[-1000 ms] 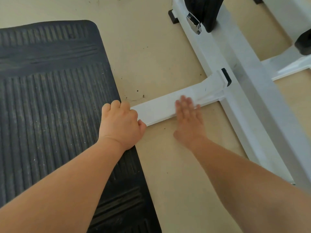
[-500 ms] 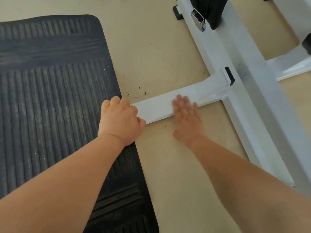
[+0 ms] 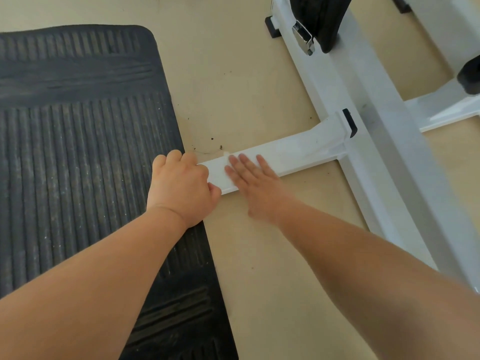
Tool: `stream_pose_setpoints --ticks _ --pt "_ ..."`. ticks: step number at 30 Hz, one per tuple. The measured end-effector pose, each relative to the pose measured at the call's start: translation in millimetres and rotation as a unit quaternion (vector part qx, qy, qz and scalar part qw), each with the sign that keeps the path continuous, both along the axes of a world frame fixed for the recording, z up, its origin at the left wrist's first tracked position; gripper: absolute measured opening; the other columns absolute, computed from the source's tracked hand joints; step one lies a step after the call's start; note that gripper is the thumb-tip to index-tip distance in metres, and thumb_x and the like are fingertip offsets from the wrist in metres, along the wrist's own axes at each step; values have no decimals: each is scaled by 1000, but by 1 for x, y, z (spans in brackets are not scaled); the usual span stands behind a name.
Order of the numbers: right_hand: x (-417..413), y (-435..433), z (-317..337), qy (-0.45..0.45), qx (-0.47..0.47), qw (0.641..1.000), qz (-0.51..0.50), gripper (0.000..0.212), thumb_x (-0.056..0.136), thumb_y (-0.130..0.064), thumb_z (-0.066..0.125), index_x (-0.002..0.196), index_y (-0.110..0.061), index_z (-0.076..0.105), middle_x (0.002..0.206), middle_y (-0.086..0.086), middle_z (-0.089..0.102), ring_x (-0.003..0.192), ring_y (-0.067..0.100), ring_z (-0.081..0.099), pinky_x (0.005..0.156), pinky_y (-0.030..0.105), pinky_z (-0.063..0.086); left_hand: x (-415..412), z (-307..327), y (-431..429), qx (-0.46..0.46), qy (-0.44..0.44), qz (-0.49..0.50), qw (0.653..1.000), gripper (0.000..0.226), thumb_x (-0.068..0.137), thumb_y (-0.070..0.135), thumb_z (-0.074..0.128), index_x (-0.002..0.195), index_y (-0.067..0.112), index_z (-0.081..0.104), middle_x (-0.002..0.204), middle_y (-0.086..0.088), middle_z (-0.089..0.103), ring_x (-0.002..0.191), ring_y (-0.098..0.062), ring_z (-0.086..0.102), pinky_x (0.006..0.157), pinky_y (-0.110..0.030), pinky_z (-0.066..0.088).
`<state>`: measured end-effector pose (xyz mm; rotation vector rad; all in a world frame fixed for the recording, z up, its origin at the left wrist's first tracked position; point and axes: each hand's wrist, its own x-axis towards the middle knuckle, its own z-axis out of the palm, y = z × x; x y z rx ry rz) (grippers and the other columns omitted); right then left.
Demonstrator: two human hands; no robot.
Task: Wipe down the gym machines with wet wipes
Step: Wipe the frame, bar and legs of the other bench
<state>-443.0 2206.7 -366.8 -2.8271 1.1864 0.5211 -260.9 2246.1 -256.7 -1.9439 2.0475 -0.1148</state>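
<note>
Floor [image 3: 233, 74]: one mat [image 3: 78, 126], one bar [image 3: 293, 152]; left hand [image 3: 181, 188] grips it, right hand [image 3: 257, 185] flat.

beige floor [image 3: 246, 81], black ribbed mat [image 3: 78, 152], white machine frame [image 3: 368, 131]

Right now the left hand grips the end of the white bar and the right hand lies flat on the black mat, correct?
Not quite: in the head view the right hand lies flat on the white bar, not on the black mat. The left hand does grip the bar's end.

Gym: white machine frame [image 3: 368, 105], ribbed black rubber mat [image 3: 78, 152].
</note>
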Motion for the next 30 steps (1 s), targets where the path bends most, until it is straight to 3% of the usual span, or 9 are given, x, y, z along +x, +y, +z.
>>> stream_pose_setpoints --ticks 4,8,12,16,20,22,25,27,30 --pt "-61 -27 18 105 -61 987 -102 85 95 -20 31 153 0 -27 165 23 -26 155 37 -20 123 55 -16 0 3 -1 3 1 0 1000 38 89 42 38 58 20 37 68 3 33 71 -20 38 72 -36 30" --pt "-97 -31 31 222 -112 969 -2 73 95 -21 9 152 10 -23 163 30 -23 153 45 -20 123 60 -10 0 5 -2 22 -26 -3 999 38 90 44 38 59 21 41 68 3 35 71 -19 39 73 -36 30" --pt "-112 -30 50 285 -149 947 21 73 102 -28 14 152 13 -20 162 33 -23 152 49 -20 122 62 -10 -9 10 -4 41 -47 -22 998 37 91 47 41 64 22 44 69 4 36 72 -19 38 73 -36 27" --pt "-124 -41 77 299 -195 934 -8 74 102 -32 14 154 13 -15 163 34 -17 153 49 -16 120 65 -11 -54 9 -15 82 15 -52 995 30 92 50 42 94 22 53 89 4 43 88 -21 38 82 -37 30" --pt "-124 -41 81 305 -199 931 -29 75 102 -32 15 154 13 -15 162 36 -18 152 51 -18 120 64 -15 -104 -8 -24 161 87 -41 982 46 87 50 48 122 21 52 118 -1 49 115 -25 45 99 -41 32" --pt "-121 -36 70 300 -187 935 -11 75 103 -32 17 154 11 -18 161 35 -21 151 52 -20 120 63 -17 -116 -19 -21 207 77 -41 974 64 86 56 51 138 19 44 137 -6 43 125 -28 43 109 -48 29" --pt "-117 -35 60 291 -156 943 33 74 105 -34 22 158 1 -17 165 28 -22 153 45 -20 121 62 -17 -113 -32 -17 253 48 -18 966 93 86 62 53 158 17 15 166 -13 6 145 -35 27 119 -55 18" --pt "-117 -41 63 298 -148 942 48 74 105 -36 22 159 -2 -14 167 25 -19 155 42 -17 121 62 -16 -109 -37 -17 260 50 -8 964 100 84 63 55 160 18 7 168 -13 -5 148 -37 21 120 -54 18" --pt "-121 -54 80 286 -181 940 42 72 105 -37 21 161 0 -4 169 23 -6 156 41 -8 121 65 -12 -115 -38 -21 274 54 -1 960 100 81 64 57 158 16 15 167 -16 -1 143 -40 30 117 -51 24"
